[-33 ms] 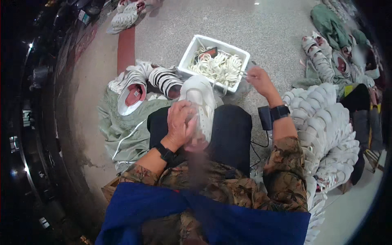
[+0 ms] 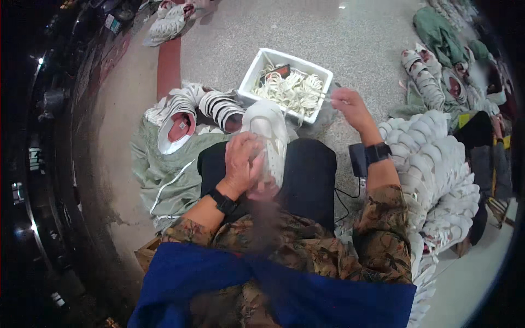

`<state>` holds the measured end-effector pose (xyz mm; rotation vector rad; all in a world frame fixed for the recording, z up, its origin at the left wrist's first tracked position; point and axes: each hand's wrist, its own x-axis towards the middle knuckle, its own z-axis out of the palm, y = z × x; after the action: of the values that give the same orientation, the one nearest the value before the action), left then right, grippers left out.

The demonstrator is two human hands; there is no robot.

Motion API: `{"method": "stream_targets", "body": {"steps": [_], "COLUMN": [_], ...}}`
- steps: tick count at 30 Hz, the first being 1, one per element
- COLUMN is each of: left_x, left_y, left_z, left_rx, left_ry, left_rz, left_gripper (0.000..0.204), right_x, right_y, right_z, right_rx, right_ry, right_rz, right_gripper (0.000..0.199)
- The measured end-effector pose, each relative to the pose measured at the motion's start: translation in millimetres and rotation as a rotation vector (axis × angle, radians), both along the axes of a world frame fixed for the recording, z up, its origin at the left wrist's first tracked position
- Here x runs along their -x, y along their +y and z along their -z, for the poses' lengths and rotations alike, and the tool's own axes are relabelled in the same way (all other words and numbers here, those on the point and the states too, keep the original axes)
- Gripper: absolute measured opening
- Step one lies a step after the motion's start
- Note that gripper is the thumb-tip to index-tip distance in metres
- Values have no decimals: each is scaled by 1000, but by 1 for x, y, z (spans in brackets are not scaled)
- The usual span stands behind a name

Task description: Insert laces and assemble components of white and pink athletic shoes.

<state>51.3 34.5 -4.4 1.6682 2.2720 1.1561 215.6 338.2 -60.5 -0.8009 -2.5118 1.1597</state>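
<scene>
A white shoe [image 2: 269,128] rests between my thighs, its toe pointing away from me. My left hand [image 2: 243,161] is closed on the left side of that shoe, fingers bent over its upper. Out to the right, beside the lace box, my right hand [image 2: 348,103] is raised with its fingers pinched together. A thin pale strand or tool shows at its fingertips, with a small dark tip above, too blurred to name. The white foam box [image 2: 249,76] holds bundled cream shoelaces [image 2: 292,90] and a small dark object [image 2: 281,71].
Nested white shoes [image 2: 178,128] lie on a green sack [image 2: 158,158] at my left. A large heap of white shoes [image 2: 429,158] stands at my right. A black device [image 2: 358,159] with a cable hangs by my right wrist. Another person's hand [image 2: 497,126] shows at the far right.
My right hand has shifted very slightly upward, fingers still pinched. My left hand stays on the shoe.
</scene>
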Motion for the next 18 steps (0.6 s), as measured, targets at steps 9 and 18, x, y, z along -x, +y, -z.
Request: {"method": "stream_targets", "body": {"steps": [9,18], "left_x": [-5,-93], "left_y": [-15,-27], "left_z": [-7,-130], "left_rx": [-18,14], "left_ry": [73,-909], "left_rz": [-17,819], "left_gripper": [33,62], "right_x": [-45,-25], "right_y": [-130,-200], "right_z": [-286,-378], "right_rx": [534,-155], "right_ry": [965,1145], "right_rz": [-392,-1227], "right_gripper": [16,23]}}
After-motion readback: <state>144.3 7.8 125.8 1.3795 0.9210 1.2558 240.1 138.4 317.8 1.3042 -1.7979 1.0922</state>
